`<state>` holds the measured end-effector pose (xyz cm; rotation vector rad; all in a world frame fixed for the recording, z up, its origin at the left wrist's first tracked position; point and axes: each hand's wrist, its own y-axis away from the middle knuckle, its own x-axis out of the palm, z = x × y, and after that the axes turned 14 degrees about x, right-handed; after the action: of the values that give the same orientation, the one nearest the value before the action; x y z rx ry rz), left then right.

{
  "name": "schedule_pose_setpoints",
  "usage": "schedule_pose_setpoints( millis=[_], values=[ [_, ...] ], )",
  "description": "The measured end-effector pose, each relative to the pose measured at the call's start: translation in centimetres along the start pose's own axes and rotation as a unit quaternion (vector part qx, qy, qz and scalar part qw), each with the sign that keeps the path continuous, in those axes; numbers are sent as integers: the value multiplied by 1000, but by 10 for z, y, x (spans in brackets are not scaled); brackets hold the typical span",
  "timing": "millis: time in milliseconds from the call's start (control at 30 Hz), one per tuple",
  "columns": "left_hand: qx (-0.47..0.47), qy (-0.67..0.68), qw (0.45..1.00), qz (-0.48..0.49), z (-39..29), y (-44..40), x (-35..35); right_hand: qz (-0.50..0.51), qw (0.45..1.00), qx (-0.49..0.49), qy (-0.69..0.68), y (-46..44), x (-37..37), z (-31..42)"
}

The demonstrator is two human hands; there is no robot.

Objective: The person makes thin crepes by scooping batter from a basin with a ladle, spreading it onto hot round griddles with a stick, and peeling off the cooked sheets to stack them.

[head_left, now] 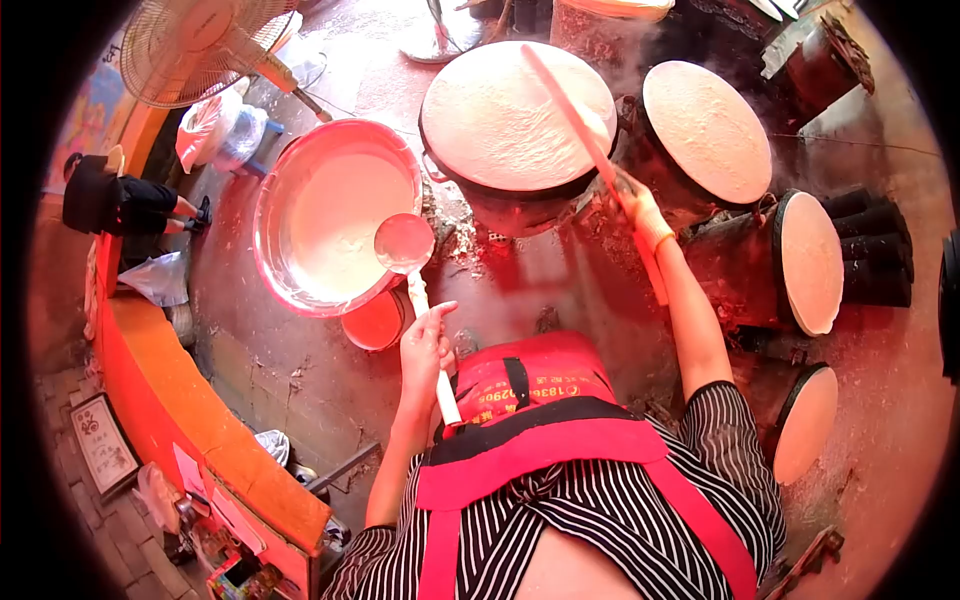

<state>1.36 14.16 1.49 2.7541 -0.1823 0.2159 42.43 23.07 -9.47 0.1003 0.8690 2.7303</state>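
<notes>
My left hand (425, 345) is closed around the pale handle of a ladle (404, 243), whose round bowl hangs over the near right rim of a large basin (262, 230). Pale batter (350, 215) fills much of that basin. In my right hand (640, 208) is a long flat wooden stick (575, 122), slanting away from me. Its far part lies across the large round griddle (520, 190), which is covered by a spread pale layer of batter (490, 110). Whether the stick touches the layer I cannot tell.
More round griddles stand to the right, one with a pale pancake (708, 130), another with a pancake overhanging its edge (810, 262). A small red bucket (373, 322) sits below the basin. A fan (200, 45) stands at upper left. A person (125, 205) is beyond the orange counter (190, 380).
</notes>
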Motion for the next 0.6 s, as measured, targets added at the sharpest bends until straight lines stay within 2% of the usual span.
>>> schedule_pose_setpoints(
  millis=[33,67,100,133,167,233,267,367,433,500,567,600],
  values=[
    [4,-11,1000,3,1,2,6,-10,1000,-25,1,-14,-2,9],
    [11,5,999,-40,-1,4,15,-31,998,-52,-30,-27,3,12],
    [18,22,996,-82,-6,6,28,-94,992,-78,29,-44,9,7],
    [26,38,991,-122,-12,8,38,-183,964,-136,136,-48,28,5],
    [34,56,988,-139,-16,8,44,-268,913,-193,238,-51,48,6],
    [52,93,980,-170,-24,5,49,-122,970,-111,178,-42,74,12],
    [34,119,983,-134,-18,-1,36,-56,969,-121,207,-15,70,25],
    [54,115,991,-45,-30,-17,20,-65,987,-147,22,11,57,11],
    [28,149,986,-70,-36,-32,22,-132,981,-64,-128,54,89,25],
    [0,178,980,-91,-41,-44,24,-249,930,-270,-32,4,98,-36],
    [-9,189,981,-50,-40,-53,21,-183,967,-165,62,6,114,-29],
    [-28,195,980,-30,-42,-56,18,-103,986,-134,-2,13,111,-14]
  ],
)
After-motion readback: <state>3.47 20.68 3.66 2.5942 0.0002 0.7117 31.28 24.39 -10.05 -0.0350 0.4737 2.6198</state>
